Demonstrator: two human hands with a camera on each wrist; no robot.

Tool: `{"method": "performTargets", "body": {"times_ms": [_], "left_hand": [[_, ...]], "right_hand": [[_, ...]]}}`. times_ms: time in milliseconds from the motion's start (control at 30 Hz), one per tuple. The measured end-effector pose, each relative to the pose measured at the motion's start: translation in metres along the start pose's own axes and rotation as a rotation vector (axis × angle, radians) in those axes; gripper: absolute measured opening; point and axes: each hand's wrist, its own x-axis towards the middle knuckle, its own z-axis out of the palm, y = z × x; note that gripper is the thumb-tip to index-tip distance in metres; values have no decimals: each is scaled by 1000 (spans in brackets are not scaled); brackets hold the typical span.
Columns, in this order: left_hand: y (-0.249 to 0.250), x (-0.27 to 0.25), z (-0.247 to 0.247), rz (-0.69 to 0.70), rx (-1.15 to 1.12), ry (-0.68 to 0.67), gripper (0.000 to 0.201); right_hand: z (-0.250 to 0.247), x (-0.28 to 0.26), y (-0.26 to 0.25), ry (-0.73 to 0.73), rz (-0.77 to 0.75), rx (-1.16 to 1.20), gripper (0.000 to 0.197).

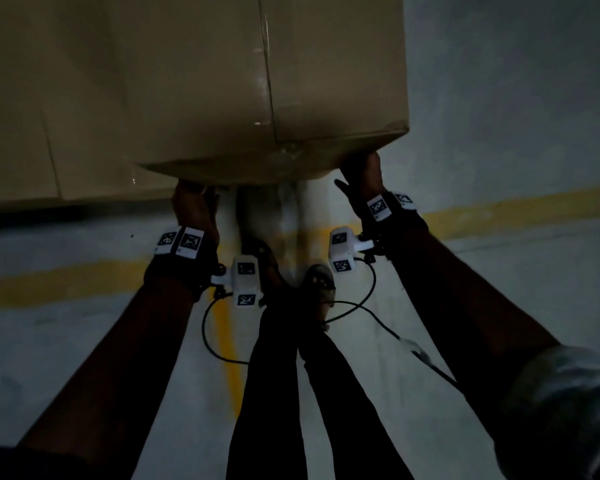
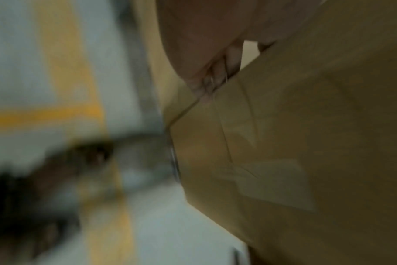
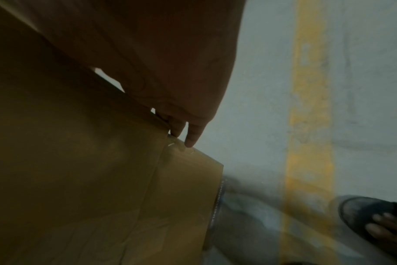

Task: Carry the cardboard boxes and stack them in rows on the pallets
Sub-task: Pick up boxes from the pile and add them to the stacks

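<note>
Box (image 1: 201,84): large taped cardboard carton, held off the floor in front of the person; stiff, bulky, probably heavy.
Hold: bottom near edge, one hand per corner.
Left hand (image 1: 195,209): fingers hooked under edge.
Right hand (image 1: 362,178): likewise, view dim.

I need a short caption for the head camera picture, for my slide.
Both hands, left hand and right hand, hold a cardboard box from beneath, above a grey floor with yellow lines.

floor (image 1: 499,98): grey concrete | yellow painted lines (image 1: 516,206) | light: dim
</note>
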Motion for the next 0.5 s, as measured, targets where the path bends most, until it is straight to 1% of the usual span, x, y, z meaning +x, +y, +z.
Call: {"method": "performTargets", "body": {"times_ms": [67, 133, 167, 200, 233, 267, 333, 367, 433, 500], "left_hand": [[-7, -5, 5, 19, -79, 12, 29], [-9, -10, 11, 65, -77, 31, 33], [-10, -10, 14, 72, -53, 63, 38], [-10, -11, 17, 50, -62, 102, 43], [-8, -10, 19, 21, -81, 138, 47], [-5, -11, 20, 3, -114, 137, 45], [0, -10, 22, 78, -102, 115, 28], [-1, -9, 22, 84, -136, 109, 24], [3, -18, 25, 75, -197, 84, 24], [3, -25, 28, 94, -195, 45, 29]], "right_hand": [[1, 3, 3, 8, -20, 9, 48], [1, 2, 5, 3, -28, 19, 43], [2, 2, 5, -3, -32, 23, 39], [3, 0, 7, -16, -39, 24, 39], [4, -1, 7, -29, -52, 32, 45], [5, -3, 8, -38, -65, 43, 50], [7, -6, 8, -40, -89, 55, 52], [8, -7, 7, -42, -93, 55, 53], [9, -8, 7, -42, -95, 52, 54], [11, -8, 7, -31, -104, 59, 54]]}}
